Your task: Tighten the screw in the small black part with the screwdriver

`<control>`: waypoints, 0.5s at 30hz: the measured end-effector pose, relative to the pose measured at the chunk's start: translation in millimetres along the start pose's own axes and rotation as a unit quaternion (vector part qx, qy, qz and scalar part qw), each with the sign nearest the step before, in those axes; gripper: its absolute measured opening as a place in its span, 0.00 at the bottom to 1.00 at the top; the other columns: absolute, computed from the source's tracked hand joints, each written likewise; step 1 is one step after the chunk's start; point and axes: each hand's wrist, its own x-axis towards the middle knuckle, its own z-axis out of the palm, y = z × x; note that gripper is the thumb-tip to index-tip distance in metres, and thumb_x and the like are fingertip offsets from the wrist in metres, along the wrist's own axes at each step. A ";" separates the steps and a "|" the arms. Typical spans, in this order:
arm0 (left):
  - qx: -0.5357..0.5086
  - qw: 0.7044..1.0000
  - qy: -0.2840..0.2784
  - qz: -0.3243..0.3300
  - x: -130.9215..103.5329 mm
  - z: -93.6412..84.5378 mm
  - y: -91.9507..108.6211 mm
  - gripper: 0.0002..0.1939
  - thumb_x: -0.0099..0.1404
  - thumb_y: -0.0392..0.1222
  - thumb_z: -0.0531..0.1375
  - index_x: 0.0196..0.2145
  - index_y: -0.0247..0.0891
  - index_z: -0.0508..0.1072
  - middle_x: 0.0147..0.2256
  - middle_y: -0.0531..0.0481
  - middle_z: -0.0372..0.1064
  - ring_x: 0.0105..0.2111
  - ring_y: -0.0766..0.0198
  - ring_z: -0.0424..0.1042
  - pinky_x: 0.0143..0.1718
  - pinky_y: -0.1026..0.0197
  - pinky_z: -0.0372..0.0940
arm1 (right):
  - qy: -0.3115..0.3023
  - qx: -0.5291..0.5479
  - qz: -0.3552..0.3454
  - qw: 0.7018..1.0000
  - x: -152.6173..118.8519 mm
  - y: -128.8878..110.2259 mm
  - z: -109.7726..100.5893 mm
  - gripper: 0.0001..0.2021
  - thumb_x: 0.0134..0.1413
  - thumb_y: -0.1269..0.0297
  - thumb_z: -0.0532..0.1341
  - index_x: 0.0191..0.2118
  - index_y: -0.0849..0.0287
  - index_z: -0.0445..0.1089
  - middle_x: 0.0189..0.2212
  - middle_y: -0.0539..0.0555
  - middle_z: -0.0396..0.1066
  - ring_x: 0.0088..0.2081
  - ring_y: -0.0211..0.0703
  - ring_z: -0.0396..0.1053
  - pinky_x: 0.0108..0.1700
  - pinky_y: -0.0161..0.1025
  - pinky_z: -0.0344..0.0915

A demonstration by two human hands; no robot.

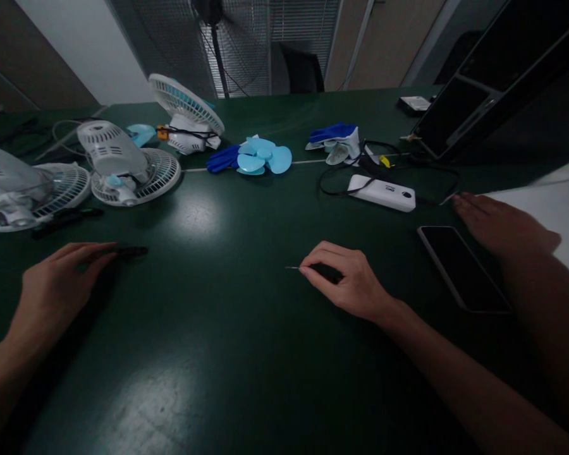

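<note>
Fingers (322, 256) of the right hand (348, 281) are curling down onto the bench (227, 354), pinching a thin screwdriver (313, 270) against the green top. Its dark handle is lying under the bent fingers and its fine metal tip is sticking out past the fingertips toward the left edge of the bench, so its long axis is running roughly parallel to the near edge. The hand is partly closed around the handle, knuckles up, wrist resting on the bench.

The left hand (59, 284) is lying loosely open, palm down, near the left edge, with its fingertips touching a dark pen-like tool (126, 251). That tool is lying flat, its free end pointing toward the middle of the bench, again roughly parallel to the near edge.

A third hand (497, 224), another person's, is resting flat near the right edge, just beside a dark phone (462, 268) lying face up. Toward the far edge are sitting a white power bank (383, 192) with a black cable, a loose blue fan blade (263, 157), blue gloves (334, 134), and dismantled white fans (123, 163) by the far left corner.
</note>
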 end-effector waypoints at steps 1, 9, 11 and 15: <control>0.008 1.000 0.006 0.001 -0.6 -1.0 -0.2 0.18 0.75 0.57 0.52 0.52 0.48 0.73 0.57 0.56 0.70 0.53 0.52 0.73 0.54 0.50 0.69 | 0.001 0.000 0.000 1.000 0.1 0.2 0.0 0.06 0.68 0.64 0.63 0.44 0.56 0.77 0.40 0.53 0.77 0.38 0.41 0.74 0.39 0.40 0.71; 0.035 0.999 0.005 -0.013 -4.7 -3.8 -8.2 0.19 0.76 0.56 0.49 0.46 0.44 0.75 0.53 0.51 0.69 0.52 0.51 0.72 0.51 0.50 0.70 | 0.002 -0.004 -0.007 1.000 -0.9 0.7 0.2 0.06 0.68 0.64 0.63 0.44 0.57 0.77 0.40 0.54 0.77 0.38 0.42 0.75 0.41 0.40 0.71; 0.022 1.000 -0.007 -0.011 -4.7 -3.4 -10.7 0.18 0.76 0.55 0.49 0.46 0.45 0.75 0.53 0.54 0.70 0.48 0.53 0.73 0.49 0.52 0.70 | 0.000 -0.002 -0.008 1.000 -1.2 0.4 0.0 0.06 0.68 0.64 0.63 0.44 0.57 0.77 0.40 0.54 0.77 0.39 0.42 0.75 0.41 0.40 0.72; 0.053 0.998 -0.023 -0.029 1.0 1.7 -17.0 0.17 0.73 0.55 0.52 0.47 0.43 0.74 0.50 0.50 0.73 0.46 0.51 0.74 0.43 0.55 0.68 | 0.000 -0.001 -0.006 1.000 -1.1 0.8 0.5 0.06 0.68 0.64 0.63 0.45 0.58 0.77 0.41 0.54 0.77 0.39 0.41 0.75 0.41 0.40 0.71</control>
